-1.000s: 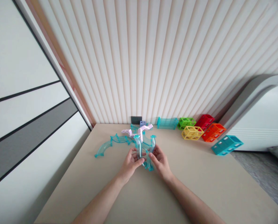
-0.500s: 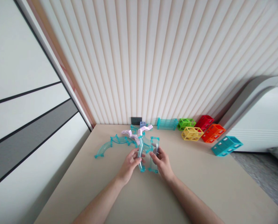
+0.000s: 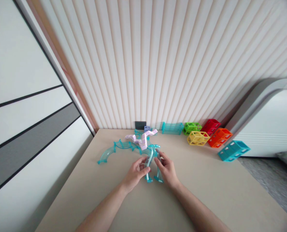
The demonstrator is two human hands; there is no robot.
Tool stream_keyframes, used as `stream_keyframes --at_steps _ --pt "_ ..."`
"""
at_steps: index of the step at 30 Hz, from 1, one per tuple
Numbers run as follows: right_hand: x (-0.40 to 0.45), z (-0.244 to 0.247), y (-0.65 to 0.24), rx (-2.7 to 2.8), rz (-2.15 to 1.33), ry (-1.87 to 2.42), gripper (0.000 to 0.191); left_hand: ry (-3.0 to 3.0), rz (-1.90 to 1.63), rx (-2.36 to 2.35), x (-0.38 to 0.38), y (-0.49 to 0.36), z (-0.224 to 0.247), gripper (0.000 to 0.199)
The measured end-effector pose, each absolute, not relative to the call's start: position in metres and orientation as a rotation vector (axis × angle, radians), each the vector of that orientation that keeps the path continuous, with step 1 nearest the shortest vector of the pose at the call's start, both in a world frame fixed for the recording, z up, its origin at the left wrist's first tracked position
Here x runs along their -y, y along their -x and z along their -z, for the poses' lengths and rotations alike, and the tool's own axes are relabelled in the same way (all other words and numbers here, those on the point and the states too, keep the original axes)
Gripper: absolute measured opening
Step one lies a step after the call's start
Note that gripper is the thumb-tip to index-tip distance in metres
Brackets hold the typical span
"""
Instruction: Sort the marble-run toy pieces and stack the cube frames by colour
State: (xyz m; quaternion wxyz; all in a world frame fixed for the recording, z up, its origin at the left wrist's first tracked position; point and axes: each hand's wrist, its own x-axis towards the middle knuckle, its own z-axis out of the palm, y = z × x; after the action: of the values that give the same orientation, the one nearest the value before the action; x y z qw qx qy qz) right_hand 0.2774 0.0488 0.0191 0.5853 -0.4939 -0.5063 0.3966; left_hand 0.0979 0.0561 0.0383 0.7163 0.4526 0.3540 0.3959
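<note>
My left hand (image 3: 138,170) is closed around a clear teal curved track piece (image 3: 150,162), thumb on its near side. My right hand (image 3: 167,167) grips another clear teal track piece (image 3: 159,172), which stands up close beside the first. The upper ends of the two pieces come together between my hands; whether they are joined I cannot tell. Just behind them lie pale purple zigzag pieces (image 3: 144,140) over more teal track. A run of curved teal track (image 3: 107,155) spreads to the left on the table.
Along the back right stand a stack of straight teal tracks (image 3: 172,128), a green block frame (image 3: 192,128), a yellow one (image 3: 198,138), a red one (image 3: 211,127), an orange one (image 3: 219,137) and a teal one (image 3: 234,150). A dark socket (image 3: 140,125) sits at the ribbed wall (image 3: 143,64).
My two hands have brought the track pieces closer together. The left piece has moved right and tilted, its top now meeting the top of the right piece.
</note>
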Motion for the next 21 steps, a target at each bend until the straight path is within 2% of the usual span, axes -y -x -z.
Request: stream_keyframes --at_steps 9,17,21 --pt "-0.0476 -0.0250 -0.2771 1.178 -0.938 1.149 0.045 -0.986 -0.898 -0.809 -0.0586 -0.0966 -0.0313 0.055" --pt "-0.0444 -0.0269 -0.2776 1.121 -1.018 1.160 0.055 -0.927 -0.929 -0.809 -0.0605 -0.0955 -0.0278 0.057" --pt "-0.0443 -0.0259 -0.2780 1.146 -0.990 1.149 0.052 -0.921 -0.968 -0.780 -0.0612 -0.0954 -0.0276 0.054"
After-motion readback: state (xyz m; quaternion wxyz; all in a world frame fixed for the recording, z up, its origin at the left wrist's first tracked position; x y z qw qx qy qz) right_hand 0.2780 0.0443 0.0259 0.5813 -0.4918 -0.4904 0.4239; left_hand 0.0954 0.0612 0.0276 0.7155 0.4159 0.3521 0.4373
